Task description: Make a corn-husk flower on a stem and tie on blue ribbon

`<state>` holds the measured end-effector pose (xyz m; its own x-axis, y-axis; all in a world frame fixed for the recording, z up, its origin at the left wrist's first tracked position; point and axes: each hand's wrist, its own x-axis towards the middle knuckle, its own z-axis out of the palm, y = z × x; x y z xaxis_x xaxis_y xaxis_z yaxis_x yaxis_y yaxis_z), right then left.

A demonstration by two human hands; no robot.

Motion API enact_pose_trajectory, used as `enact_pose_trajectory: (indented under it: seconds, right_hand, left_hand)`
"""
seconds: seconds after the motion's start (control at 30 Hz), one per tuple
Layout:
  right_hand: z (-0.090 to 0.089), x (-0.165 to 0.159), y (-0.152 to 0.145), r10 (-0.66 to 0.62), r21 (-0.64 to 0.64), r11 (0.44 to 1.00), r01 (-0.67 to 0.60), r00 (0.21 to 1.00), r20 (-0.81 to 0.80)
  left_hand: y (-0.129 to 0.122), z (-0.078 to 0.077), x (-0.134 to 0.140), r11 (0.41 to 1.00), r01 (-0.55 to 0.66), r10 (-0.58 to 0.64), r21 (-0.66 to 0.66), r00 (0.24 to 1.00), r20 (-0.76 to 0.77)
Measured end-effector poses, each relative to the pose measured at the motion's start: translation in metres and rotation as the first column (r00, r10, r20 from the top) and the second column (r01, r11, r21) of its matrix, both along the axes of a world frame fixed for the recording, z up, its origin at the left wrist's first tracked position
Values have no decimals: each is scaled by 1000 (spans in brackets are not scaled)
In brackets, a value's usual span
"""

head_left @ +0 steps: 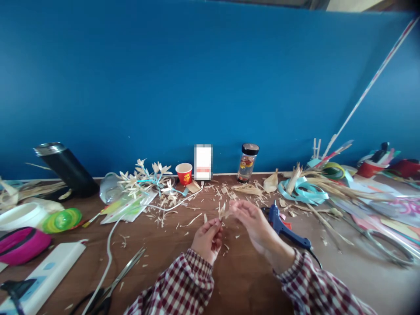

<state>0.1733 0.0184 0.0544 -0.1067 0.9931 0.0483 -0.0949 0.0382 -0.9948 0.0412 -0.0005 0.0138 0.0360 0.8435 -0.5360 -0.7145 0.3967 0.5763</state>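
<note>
Brown table (238,271): scissors (126,269), glue gun (278,225), jar (246,164), pale scraps (248,190).

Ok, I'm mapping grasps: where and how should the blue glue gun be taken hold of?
Probably by its handle, with the right hand from the near right: the handle slants toward the person's side, while the nozzle points away.

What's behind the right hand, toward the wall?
Behind the right hand: pale scraps on the tabletop, then the black-lidded jar before the blue wall. The tabletop the hand covers, and anything on it, can't be seen.
</note>
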Motion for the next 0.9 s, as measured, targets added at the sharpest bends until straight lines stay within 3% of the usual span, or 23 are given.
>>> enact_pose_trajectory:
  seconds: [0.13, 0.3, 0.47, 0.9]
  right_hand:
    - [-15, -13, 2, 1, -88, 996, -12, 993, -121]
    - [-22, -13, 1, -7, -71, 997, 1, 996, -84]
    - [-26, -12, 1, -1, -44, 999, 0, 1000, -30]
    - [-21, -11, 0, -17, -44, 999, 17, 1000, 3]
  left_hand:
    - [-2, -2, 1, 1000, 4, -3, 25, 1000, -15]
    - [-3, -4, 4, 998, 11, -8, 62, 999, -48]
    - [-3, -8, 5, 992, 8, 1, 126, 998, -70]
    - [-5, -5, 7, 994, -14, 34, 113, 983, -182]
